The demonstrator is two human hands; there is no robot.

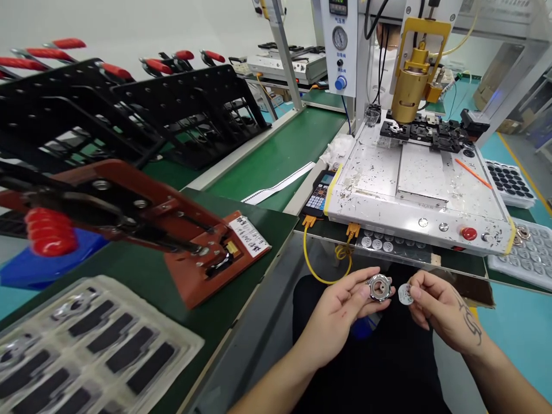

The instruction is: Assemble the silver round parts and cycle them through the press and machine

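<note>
Above my lap, my left hand grips a silver ring-shaped watch case between thumb and fingers, its round opening turned toward me. Just to its right, my right hand pinches a thin, round, pale disc with printed markings, which I cannot read. A small gap separates the disc from the watch case. Both hands are in front of the bench edge, below the white dispensing machine.
A red-brown toggle-clamp fixture stands left, beside a tray of dark parts. A plastic tray of round discs lies right. Yellow cable hangs below a keypad. Black clamp fixtures line the back left. Another person is behind the machine.
</note>
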